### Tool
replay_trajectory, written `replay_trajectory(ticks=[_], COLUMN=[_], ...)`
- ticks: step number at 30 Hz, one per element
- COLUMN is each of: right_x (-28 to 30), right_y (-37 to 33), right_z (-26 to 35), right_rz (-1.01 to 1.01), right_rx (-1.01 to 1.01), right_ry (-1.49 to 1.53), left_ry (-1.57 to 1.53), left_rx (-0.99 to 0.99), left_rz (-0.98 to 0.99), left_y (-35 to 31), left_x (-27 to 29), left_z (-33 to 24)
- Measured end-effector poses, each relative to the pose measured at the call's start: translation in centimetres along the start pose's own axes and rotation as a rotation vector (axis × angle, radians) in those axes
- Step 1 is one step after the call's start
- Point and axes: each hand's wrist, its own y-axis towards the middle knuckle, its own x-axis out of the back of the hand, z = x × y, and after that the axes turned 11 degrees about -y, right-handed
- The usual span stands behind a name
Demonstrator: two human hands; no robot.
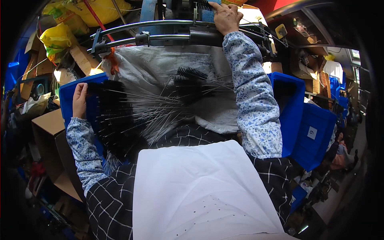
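Observation:
My left hand is at the left blue bin, its fingers pressed together beside a heap of black-bristled wire brushes. What it pinches, if anything, is hidden. The brushes' thin wire stems fan rightward over my lap. A smaller bunch of black brushes lies on the grey-white sheet, stems pointing right. My right arm reaches up, and my right hand rests with bent fingers against a blue machine part. Black bristles show at its fingertips; what the fingers grip there is hidden.
A curved metal rail crosses before me, below the blue machine. Blue bins stand at my left and right, with another blue bin beyond. An open cardboard box is at left. Another person sits far right.

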Motion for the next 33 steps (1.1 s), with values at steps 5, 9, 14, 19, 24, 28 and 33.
replay_trajectory(ticks=[5, 9, 14, 19, 24, 28, 33], right_x=[-1.8, -2.1, -2.7, -0.9, -1.3, -0.5, -0.2], right_y=[1.1, -0.5, -1.9, -1.8, -1.4, -1.5, -1.2], right_z=[-0.8, -2.3, -4.0, -1.3, 0.1, 1.4, 3.7], right_rz=[-0.046, -0.390, -0.145, -0.088, -0.197, -0.149, -0.080], right_rx=[0.073, 0.070, -0.095, -0.151, -0.078, -0.113, -0.128], right_ry=[0.022, -0.207, -0.039, 0.259, 0.207, 0.181, 0.136], left_ry=[0.087, -0.220, 0.970, 1.082, 1.084, 1.137, 1.092], left_rx=[-0.381, -0.463, -1.090, -1.138, -1.141, -1.137, -1.128], left_rz=[-0.057, -0.175, -0.536, -0.592, -0.643, -0.633, -0.669], left_y=[-1.1, -1.5, -2.9, -2.9, -3.4, -3.9, -3.9], left_x=[-1.8, -0.3, 2.8, 4.2, 3.8, 4.4, 3.7], left_z=[-5.3, -7.2, -9.7, -11.0, -11.5, -11.5, -11.5])
